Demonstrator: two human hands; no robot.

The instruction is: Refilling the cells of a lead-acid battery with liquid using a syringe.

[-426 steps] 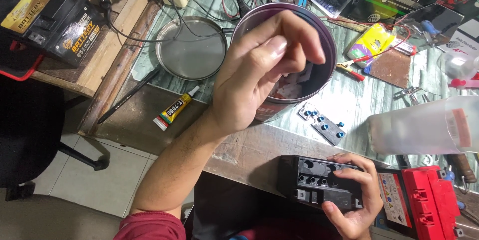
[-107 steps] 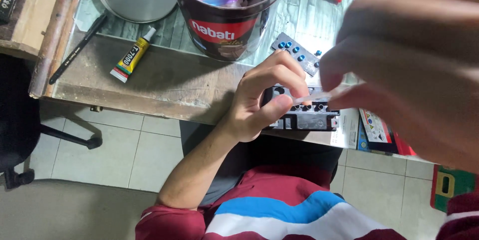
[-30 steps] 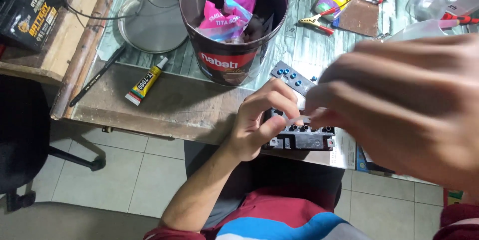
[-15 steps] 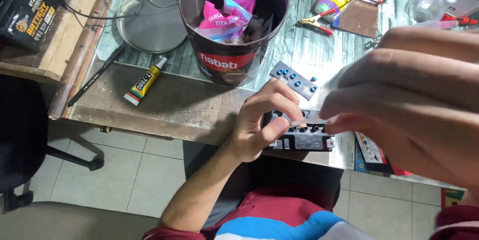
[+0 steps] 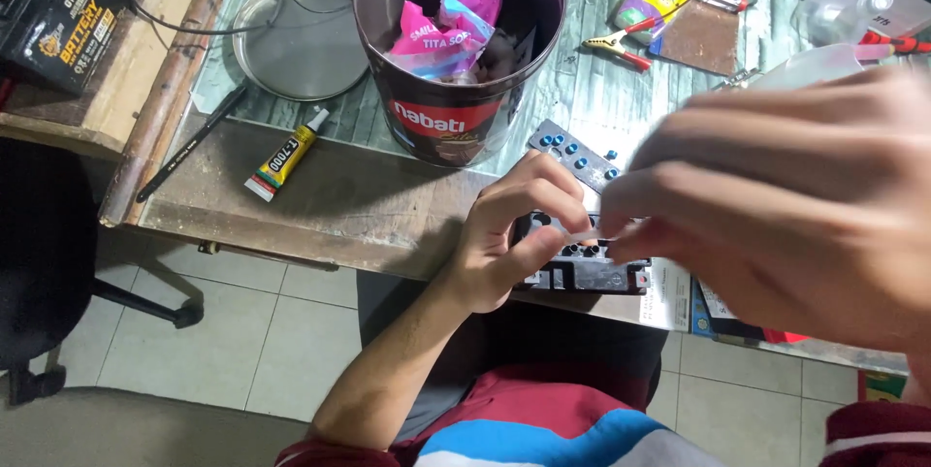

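Battery [image 5: 582, 268], small, black, at desk edge: L hand [image 5: 514, 234] grips it; R hand [image 5: 795, 205] blurred, grip unclear.

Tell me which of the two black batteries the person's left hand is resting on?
The small black battery at the table's near edge, under the left hand. The other battery sits untouched at the far left.

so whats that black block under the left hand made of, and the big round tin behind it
The black block looks like matte moulded plastic: dull surface, ribbed top with round holes. The round tin looks like thin metal: its inner wall is shiny and reflective, with a glossy printed outside. The left hand rests on the block.
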